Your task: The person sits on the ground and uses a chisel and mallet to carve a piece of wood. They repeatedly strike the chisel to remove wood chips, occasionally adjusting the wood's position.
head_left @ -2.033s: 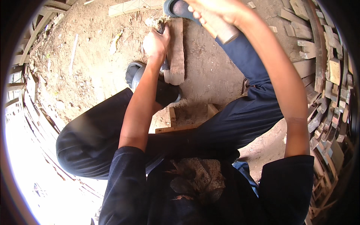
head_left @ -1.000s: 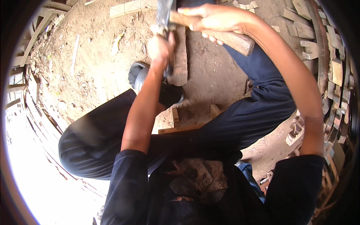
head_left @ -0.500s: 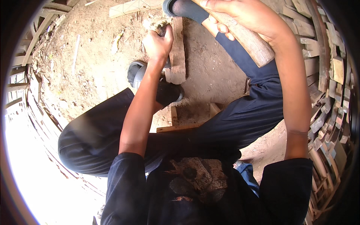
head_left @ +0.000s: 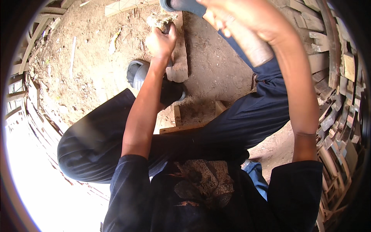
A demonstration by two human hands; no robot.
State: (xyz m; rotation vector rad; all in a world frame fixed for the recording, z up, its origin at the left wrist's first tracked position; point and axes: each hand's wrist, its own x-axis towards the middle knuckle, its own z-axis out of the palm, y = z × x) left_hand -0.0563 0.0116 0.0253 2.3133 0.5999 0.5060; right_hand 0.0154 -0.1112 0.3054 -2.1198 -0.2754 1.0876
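Note:
My left hand (head_left: 159, 43) is closed around an upright tool, apparently a chisel (head_left: 162, 20), whose pale top end is frayed and splayed. Beneath that fist lies a narrow wooden board (head_left: 179, 62) on the ground; the tool's lower end is mostly hidden by my wrist. Higher in the picture, to the right, my right hand (head_left: 257, 17) grips a thick, round wooden handle (head_left: 253, 46). Its blunt end points down toward my leg, while its other end is cut off or hidden at the upper edge. Motion blurs the right fingers a little.
My sandalled foot (head_left: 138, 73) rests left of the board, and my other shoe (head_left: 187, 5) is at the top. A low wooden piece (head_left: 183, 128) lies between my legs. Stacked timber (head_left: 336, 112) lines the right side. Another squared timber (head_left: 125, 5) lies on the dirt.
My right hand has shifted slightly left with the wooden handle and is now blurred. The left hand keeps its hold on the chisel-like tool. The whole view has drifted slightly.

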